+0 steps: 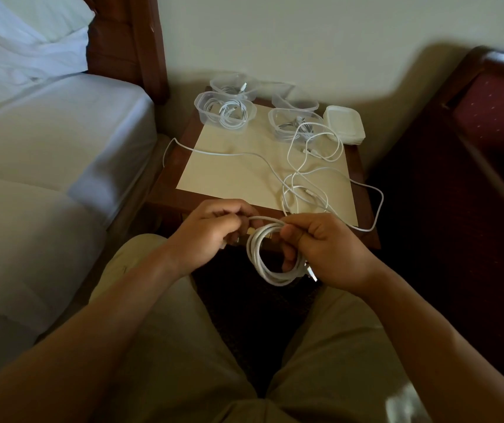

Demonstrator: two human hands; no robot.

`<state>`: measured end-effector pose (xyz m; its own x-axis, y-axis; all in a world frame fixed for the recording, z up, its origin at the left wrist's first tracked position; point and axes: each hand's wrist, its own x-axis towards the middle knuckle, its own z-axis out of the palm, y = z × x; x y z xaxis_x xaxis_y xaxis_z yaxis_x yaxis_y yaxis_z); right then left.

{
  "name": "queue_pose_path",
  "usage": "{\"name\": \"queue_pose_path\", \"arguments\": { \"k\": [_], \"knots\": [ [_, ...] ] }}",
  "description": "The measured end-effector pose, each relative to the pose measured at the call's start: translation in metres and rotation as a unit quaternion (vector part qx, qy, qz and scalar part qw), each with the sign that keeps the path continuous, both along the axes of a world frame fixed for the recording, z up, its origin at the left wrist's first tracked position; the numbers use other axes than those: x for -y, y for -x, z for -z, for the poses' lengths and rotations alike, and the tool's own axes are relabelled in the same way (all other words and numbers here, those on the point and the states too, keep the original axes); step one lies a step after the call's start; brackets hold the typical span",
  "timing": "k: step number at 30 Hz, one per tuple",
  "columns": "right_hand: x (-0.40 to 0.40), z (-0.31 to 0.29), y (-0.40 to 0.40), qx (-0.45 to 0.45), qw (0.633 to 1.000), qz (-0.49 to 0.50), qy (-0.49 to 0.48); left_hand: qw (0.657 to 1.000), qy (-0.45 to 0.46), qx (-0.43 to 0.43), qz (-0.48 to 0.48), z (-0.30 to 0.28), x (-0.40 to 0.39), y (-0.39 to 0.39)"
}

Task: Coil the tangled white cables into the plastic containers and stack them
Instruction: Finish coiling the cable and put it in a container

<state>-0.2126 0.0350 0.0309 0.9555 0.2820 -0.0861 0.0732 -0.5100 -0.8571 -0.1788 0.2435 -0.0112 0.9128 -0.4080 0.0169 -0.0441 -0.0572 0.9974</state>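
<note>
both hands winding a white cable coil point(270, 254) in front of the surface point(235, 166).
right hand point(325, 251) grips the coil's loops; left hand point(211, 236) pinches its free strand. loose cables point(305, 184) lie tangled on the surface near four plastic containers point(224, 112), three holding coiled cables.
</note>
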Motion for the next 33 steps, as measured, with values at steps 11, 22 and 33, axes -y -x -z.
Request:
{"name": "queue_pose_path", "arguments": {
  "k": [11,22,33],
  "knots": [
    [0.001,0.012,-0.002,0.021,1.000,0.021,0.000,0.992,0.014,-0.121,-0.038,0.000,0.017,0.006],
    [0.001,0.016,-0.008,0.016,0.999,0.033,0.029,0.977,0.080,-0.185,-0.073,0.003,0.020,0.007],
    [0.000,0.031,-0.006,0.131,0.979,0.103,0.115,0.951,0.098,-0.286,0.064,0.008,0.006,-0.001]
  ]
}}
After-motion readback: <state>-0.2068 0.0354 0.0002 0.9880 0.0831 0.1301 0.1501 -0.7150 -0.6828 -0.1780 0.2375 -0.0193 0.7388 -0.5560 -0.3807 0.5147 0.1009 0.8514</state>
